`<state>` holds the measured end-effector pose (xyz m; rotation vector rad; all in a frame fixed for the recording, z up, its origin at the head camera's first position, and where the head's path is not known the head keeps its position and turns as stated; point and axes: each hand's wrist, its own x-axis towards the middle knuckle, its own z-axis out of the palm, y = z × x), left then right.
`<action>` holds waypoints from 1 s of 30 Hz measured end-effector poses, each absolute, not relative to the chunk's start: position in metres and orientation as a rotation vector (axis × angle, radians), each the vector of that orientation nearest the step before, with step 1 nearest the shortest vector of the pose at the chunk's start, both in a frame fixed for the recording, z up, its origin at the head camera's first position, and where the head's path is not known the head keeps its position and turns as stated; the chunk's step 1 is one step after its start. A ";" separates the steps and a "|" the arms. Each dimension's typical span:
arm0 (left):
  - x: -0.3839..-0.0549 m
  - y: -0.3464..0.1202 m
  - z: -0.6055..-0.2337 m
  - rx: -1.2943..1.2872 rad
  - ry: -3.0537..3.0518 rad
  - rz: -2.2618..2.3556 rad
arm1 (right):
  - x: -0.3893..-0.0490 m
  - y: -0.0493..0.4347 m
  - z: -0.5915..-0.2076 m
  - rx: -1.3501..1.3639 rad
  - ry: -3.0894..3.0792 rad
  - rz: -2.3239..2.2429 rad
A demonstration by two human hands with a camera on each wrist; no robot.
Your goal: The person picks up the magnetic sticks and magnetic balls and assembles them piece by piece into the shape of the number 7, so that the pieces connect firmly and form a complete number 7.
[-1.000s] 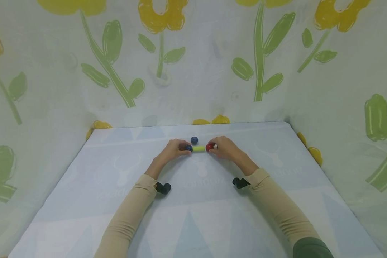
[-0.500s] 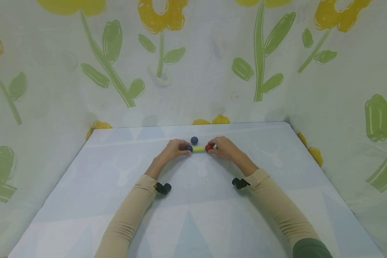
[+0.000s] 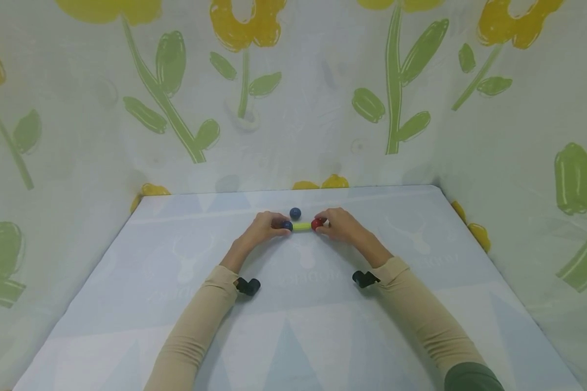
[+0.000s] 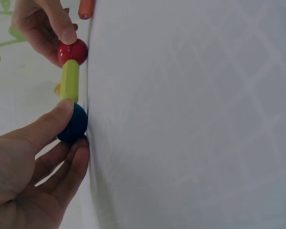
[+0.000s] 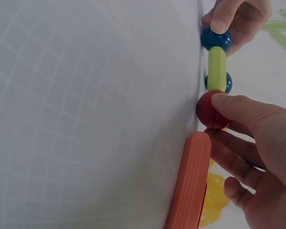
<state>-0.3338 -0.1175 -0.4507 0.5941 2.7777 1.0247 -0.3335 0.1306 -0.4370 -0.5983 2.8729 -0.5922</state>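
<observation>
Hands [image 3: 262, 226] pinching balls [image 5: 209, 112], table edge [image 3: 215, 194] beyond

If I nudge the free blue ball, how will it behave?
The free blue ball probably rolls, being round. Sitting close to the lime rod, it might bump it. Its glossy highlights suggest a hard, perhaps slippery surface.

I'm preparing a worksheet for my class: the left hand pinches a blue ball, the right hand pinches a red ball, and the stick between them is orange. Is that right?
Not quite: the stick is yellow-green, not orange, as the left wrist view shows. The left hand does pinch a blue ball, and the right hand a red ball.
</observation>
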 end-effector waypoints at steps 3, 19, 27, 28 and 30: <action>-0.333 -0.117 -0.451 0.580 2.776 1.027 | -0.332 0.131 -0.437 -0.577 2.864 -0.594; -0.333 -0.117 -0.448 0.575 2.768 1.044 | -0.321 0.152 -0.424 -0.662 2.940 -0.558; -0.333 -0.117 -0.448 0.581 2.769 1.034 | -0.310 0.169 -0.419 -0.721 2.993 -0.510; -0.333 -0.118 -0.448 0.585 2.768 1.033 | -0.309 0.170 -0.419 -0.717 2.994 -0.506; -0.333 -0.118 -0.449 0.588 2.766 1.034 | -0.307 0.173 -0.421 -0.716 2.995 -0.487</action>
